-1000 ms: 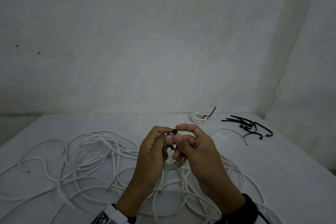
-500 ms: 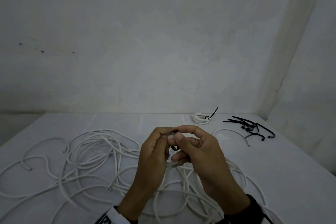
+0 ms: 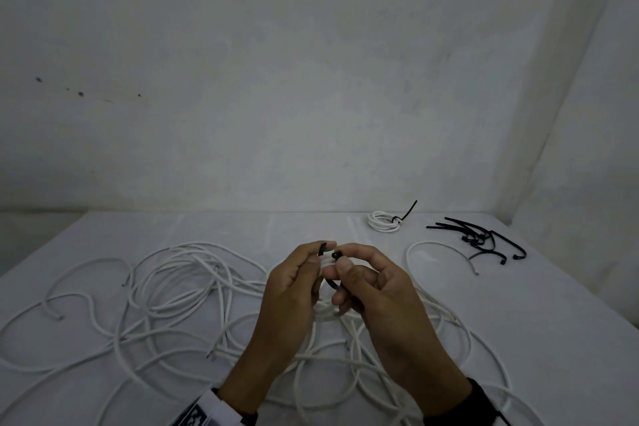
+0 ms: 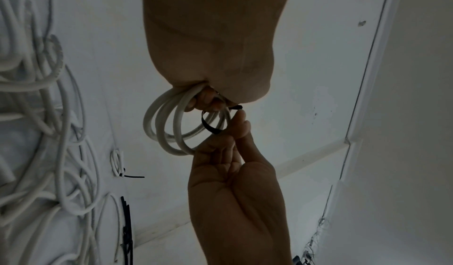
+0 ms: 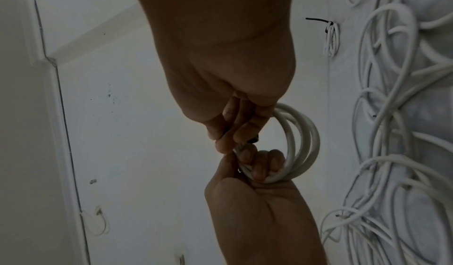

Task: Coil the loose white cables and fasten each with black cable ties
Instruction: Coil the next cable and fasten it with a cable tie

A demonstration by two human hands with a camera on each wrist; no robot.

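Surrounding loose cables (image 3: 179, 287), spare ties (image 3: 480, 239)

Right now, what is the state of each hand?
Left hand: pinches black plastic cable tie tail, holds small white cable coil.
Right hand: pinches the tie's head.

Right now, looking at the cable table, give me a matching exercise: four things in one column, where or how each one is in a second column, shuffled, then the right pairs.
Things:
1. small white coil
2. finished coil
3. spare black ties
4. loose white cables

Places or states:
A. piled at the table's far right
B. sprawled untied across the table
C. held up between both hands
D. lying at the far edge, already tied

Pairs: 1-C, 2-D, 3-A, 4-B
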